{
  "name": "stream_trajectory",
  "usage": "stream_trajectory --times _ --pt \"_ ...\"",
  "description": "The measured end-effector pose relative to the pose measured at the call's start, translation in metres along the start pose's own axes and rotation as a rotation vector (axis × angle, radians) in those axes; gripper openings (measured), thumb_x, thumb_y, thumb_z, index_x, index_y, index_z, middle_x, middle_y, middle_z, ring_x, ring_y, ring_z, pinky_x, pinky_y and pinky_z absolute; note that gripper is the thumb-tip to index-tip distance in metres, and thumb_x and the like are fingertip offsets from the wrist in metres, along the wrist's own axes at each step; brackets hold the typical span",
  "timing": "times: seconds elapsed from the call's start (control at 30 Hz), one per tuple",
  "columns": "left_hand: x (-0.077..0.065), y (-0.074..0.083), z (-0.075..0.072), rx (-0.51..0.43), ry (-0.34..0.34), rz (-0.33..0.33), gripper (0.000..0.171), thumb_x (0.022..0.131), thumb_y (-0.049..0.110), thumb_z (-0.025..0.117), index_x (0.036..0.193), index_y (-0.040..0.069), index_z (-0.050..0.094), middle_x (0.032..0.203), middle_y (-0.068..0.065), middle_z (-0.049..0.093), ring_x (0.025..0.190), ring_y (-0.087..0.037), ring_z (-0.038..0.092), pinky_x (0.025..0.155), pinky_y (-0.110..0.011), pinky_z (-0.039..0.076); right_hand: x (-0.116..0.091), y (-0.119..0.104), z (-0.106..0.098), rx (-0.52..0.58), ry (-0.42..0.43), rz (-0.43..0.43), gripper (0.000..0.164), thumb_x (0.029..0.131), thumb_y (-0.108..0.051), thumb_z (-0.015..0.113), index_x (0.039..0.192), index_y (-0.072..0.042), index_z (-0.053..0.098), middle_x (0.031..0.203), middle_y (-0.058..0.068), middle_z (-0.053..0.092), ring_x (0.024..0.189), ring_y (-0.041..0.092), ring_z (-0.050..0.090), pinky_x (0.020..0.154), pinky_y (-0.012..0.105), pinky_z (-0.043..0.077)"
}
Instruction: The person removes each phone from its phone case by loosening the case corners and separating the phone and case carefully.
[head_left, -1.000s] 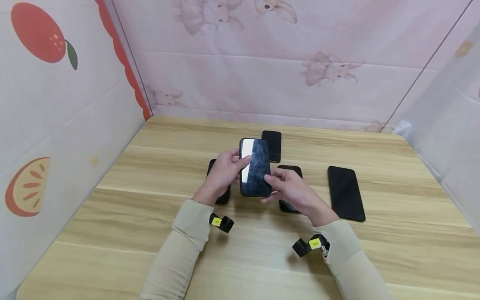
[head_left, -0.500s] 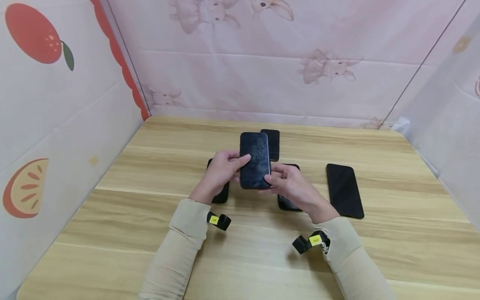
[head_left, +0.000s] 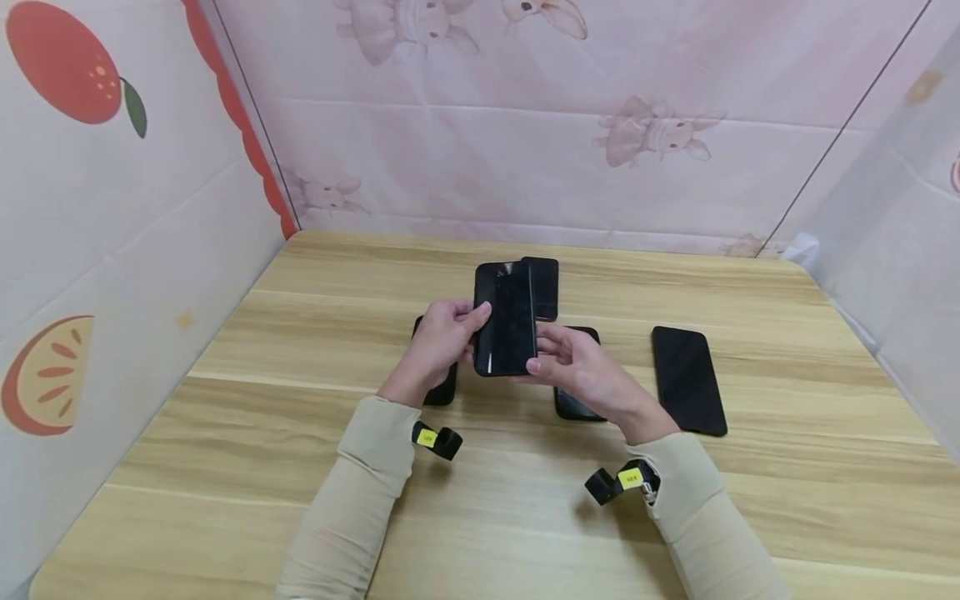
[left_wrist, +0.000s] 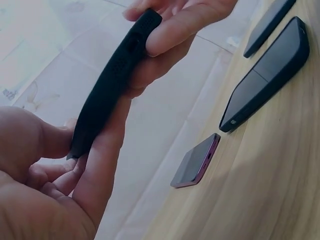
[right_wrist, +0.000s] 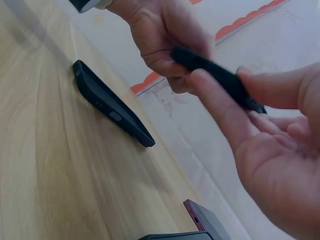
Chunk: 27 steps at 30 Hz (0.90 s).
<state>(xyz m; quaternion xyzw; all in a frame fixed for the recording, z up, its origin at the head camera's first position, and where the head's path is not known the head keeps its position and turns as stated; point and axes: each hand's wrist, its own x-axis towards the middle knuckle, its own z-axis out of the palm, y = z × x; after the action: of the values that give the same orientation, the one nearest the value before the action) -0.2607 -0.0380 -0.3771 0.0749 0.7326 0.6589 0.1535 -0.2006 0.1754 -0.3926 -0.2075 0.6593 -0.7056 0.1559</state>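
A smartphone in a black case (head_left: 506, 321) is held above the table, its dark screen turned up towards the head camera. My left hand (head_left: 438, 342) pinches its left edge, thumb on the screen. At the lower right corner my right hand (head_left: 581, 371) grips it between thumb and fingers. Seen from the left wrist, the phone (left_wrist: 107, 87) is edge-on, showing a port in the case's end. Below lie a phone (head_left: 444, 392) partly covered by my left hand, another phone (head_left: 573, 408) partly behind my right hand, and a smaller phone (head_left: 549, 292) farther back.
A larger black phone (head_left: 688, 379) lies to the right on the wood-grain table (head_left: 495, 517). Printed cloth (head_left: 480, 167) stands behind the table and along both sides. A black wrist camera (head_left: 448, 443) juts inward from the left cuff, another camera (head_left: 602, 487) from the right.
The held phone has risen slightly and tilted, so the bright reflection on its screen has gone. Both hands keep their hold, with my right thumb now nearer the corner edge.
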Motion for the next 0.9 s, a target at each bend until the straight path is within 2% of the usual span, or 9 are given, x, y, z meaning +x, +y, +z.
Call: stream_trajectory --times 0.17,0.37,0.6,0.9 --pt "0.0008 -0.0018 -0.0011 -0.032 -0.027 -0.012 0.035 0.103 0.029 0.054 0.115 -0.003 0.062 0.077 -0.004 0.066 0.058 -0.013 0.063 0.048 -0.023 0.052 -0.0012 0.0019 -0.0019 -0.018 -0.024 -0.032 0.057 0.098 0.003 0.053 0.149 0.005 0.030 0.145 0.029 0.045 0.122 0.021 0.061 0.098 0.047 0.052" --pt "0.0014 -0.0029 -0.0024 -0.070 -0.048 -0.023 0.038 0.103 0.030 0.054 0.120 -0.003 0.062 0.081 -0.004 0.065 0.063 -0.014 0.065 0.052 -0.024 0.055 -0.0004 0.0026 -0.0027 0.055 -0.068 -0.072 0.053 0.098 0.006 0.051 0.146 0.008 0.031 0.145 0.029 0.044 0.124 0.023 0.060 0.101 0.054 0.047" --pt "0.0014 -0.0032 -0.0044 -0.093 -0.073 -0.026 0.039 0.103 0.029 0.053 0.123 -0.004 0.060 0.083 -0.006 0.066 0.066 -0.015 0.068 0.056 -0.026 0.058 -0.0009 0.0078 -0.0038 0.073 -0.094 -0.109 0.055 0.099 0.005 0.050 0.148 0.009 0.027 0.146 0.030 0.042 0.125 0.021 0.059 0.100 0.046 0.051" --pt "-0.0037 0.0020 -0.0060 -0.136 -0.108 -0.013 0.040 0.104 0.027 0.051 0.127 -0.005 0.059 0.087 -0.004 0.067 0.072 -0.015 0.067 0.059 -0.028 0.059 -0.0006 0.0060 -0.0025 0.089 -0.091 -0.113 0.055 0.094 0.012 0.049 0.146 0.008 0.030 0.140 0.018 0.052 0.123 0.024 0.061 0.101 0.050 0.050"
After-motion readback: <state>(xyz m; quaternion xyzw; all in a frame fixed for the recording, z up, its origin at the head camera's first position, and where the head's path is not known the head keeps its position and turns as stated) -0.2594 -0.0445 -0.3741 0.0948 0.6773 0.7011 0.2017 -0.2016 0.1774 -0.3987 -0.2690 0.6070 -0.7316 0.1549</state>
